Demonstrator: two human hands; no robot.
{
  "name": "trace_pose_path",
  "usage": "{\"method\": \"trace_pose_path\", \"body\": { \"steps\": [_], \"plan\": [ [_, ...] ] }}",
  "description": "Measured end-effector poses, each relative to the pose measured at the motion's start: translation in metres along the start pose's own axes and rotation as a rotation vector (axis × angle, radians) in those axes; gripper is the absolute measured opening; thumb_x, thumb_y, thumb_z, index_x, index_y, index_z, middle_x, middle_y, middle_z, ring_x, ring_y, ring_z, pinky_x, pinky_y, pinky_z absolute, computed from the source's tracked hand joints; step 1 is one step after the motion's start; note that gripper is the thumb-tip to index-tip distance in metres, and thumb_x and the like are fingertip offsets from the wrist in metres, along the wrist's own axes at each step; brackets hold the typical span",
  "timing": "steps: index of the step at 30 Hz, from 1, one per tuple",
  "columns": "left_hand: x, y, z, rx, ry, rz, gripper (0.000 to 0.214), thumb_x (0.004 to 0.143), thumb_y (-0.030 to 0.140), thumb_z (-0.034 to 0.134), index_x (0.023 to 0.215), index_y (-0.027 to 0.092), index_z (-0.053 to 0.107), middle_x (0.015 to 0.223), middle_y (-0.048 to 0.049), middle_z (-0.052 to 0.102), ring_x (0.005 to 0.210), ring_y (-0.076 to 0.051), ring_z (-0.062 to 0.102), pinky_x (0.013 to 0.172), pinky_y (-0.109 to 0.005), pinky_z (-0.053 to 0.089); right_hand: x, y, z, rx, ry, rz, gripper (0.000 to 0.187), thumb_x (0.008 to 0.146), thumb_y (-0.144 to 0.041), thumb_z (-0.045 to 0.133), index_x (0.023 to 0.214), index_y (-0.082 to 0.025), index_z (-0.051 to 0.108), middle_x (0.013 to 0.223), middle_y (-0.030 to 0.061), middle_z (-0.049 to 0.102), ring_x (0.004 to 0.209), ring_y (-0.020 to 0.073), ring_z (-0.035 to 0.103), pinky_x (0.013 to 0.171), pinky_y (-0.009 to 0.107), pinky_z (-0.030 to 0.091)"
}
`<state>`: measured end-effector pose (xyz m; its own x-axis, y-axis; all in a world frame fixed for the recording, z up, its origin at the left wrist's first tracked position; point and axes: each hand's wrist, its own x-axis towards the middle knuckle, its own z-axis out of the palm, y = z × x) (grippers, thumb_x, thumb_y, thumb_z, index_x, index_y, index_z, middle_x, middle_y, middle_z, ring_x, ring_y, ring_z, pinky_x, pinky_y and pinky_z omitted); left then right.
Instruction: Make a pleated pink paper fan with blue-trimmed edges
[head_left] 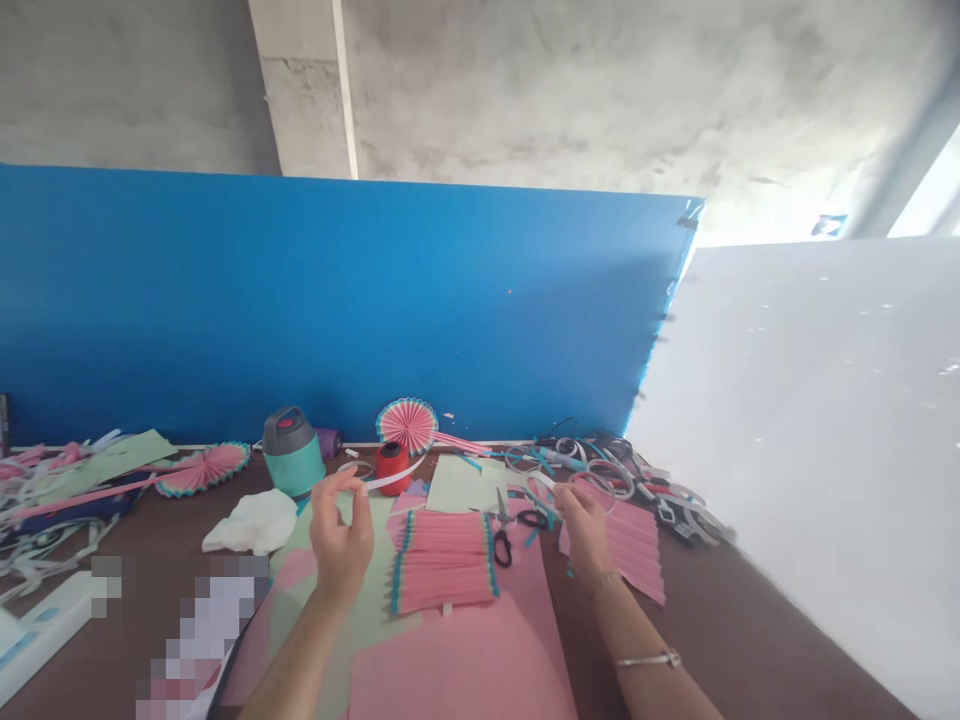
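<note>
In the head view, my left hand (343,530) is raised with its fingers curled, and a narrow white strip (394,480) runs from its fingertips, curving up to the right. My right hand (583,520) pinches a short white end (544,480); whether both belong to one strip I cannot tell. Between and below my hands lies a pleated pink paper (446,565) with blue-green edges, a small white tab at its near edge. Black-handled scissors (503,545) lie beside its right edge. Flat pink paper (465,670) spreads underneath, nearest to me.
A teal jar with a grey lid (294,455), a red container (392,468) and a finished-looking pink paper fan (407,425) stand near the blue partition (337,300). Another fan (204,470) and crumpled white tissue (253,522) lie left. Tape rolls and cables (611,480) clutter the right.
</note>
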<state>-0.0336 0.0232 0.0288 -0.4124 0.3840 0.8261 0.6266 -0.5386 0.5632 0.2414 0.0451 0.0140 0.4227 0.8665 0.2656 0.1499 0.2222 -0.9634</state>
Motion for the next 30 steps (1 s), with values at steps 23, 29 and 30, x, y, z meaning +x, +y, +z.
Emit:
{"method": "trace_pose_path", "body": {
  "steps": [23, 29, 30],
  "plan": [
    [-0.012, 0.046, 0.012, -0.038, -0.728, 0.204, 0.031, 0.089, 0.019, 0.043, 0.117, 0.023, 0.053, 0.084, -0.0035, 0.064, 0.085, -0.017, 0.057, 0.087, -0.034, 0.042, -0.046, -0.025, 0.028, -0.261, -0.54, -0.655, 0.012, 0.086, -0.028, 0.05, 0.083, -0.02, 0.058, 0.072, 0.0016, 0.058, 0.071, 0.0161, 0.053, 0.07, 0.029, 0.038],
    [0.008, 0.011, 0.009, 0.042, -0.695, -0.064, 0.044, 0.081, 0.028, 0.055, 0.124, 0.024, 0.048, 0.109, -0.0079, 0.065, 0.104, -0.022, 0.058, 0.093, -0.038, 0.041, -0.034, -0.011, 0.026, -0.422, -0.337, -0.654, 0.019, 0.087, -0.02, 0.039, 0.074, -0.019, 0.052, 0.072, 0.0034, 0.054, 0.07, 0.0169, 0.05, 0.066, 0.029, 0.037],
    [0.012, 0.002, 0.008, 0.072, -0.703, -0.126, 0.051, 0.078, 0.029, 0.058, 0.127, 0.023, 0.046, 0.121, -0.0099, 0.059, 0.113, -0.025, 0.053, 0.095, -0.041, 0.04, -0.03, -0.007, 0.025, -0.429, -0.291, -0.633, 0.018, 0.087, -0.02, 0.039, 0.076, -0.019, 0.052, 0.074, 0.004, 0.054, 0.071, 0.0172, 0.05, 0.066, 0.029, 0.038]
  ]
}}
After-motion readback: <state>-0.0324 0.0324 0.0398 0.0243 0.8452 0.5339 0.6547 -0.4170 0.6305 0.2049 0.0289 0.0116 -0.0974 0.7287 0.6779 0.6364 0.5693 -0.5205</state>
